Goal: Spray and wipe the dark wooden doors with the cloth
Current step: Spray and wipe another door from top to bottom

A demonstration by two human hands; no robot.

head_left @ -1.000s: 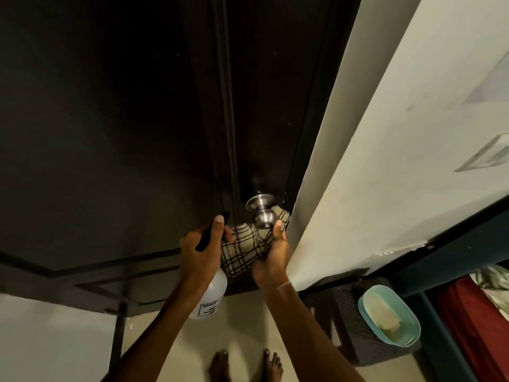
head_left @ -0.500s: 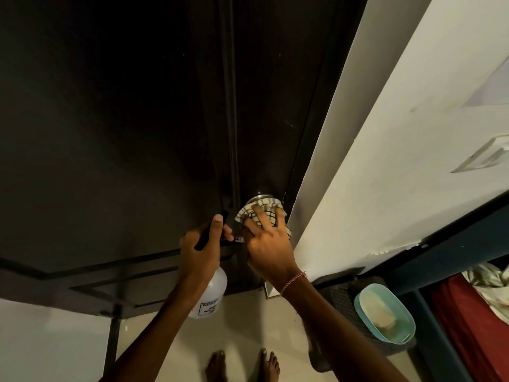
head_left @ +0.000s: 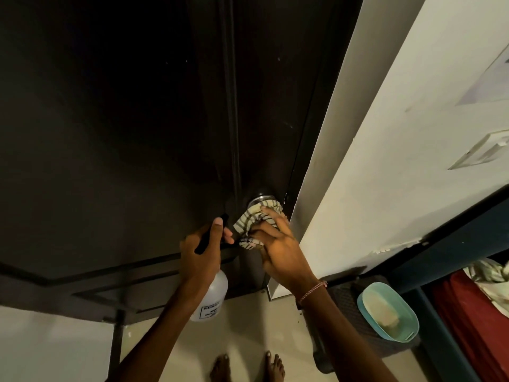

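From the head view, the right hand point(head_left: 278, 249) curls its fingers point(head_left: 271, 215) over the checked cloth point(head_left: 252, 221), bunched around the door knob point(head_left: 261, 200) on the dark door point(head_left: 137, 119); the left hand point(head_left: 202, 252) grips the spray bottle point(head_left: 212, 301) just beside.

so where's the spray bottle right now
Head view, low centre: the spray bottle is gripped in the left hand, just left of the cloth over the knob.

white wall point(head_left: 385, 175) crowds the knob point(head_left: 261, 200) from the right; dark door point(head_left: 124, 133) lies free leftward.
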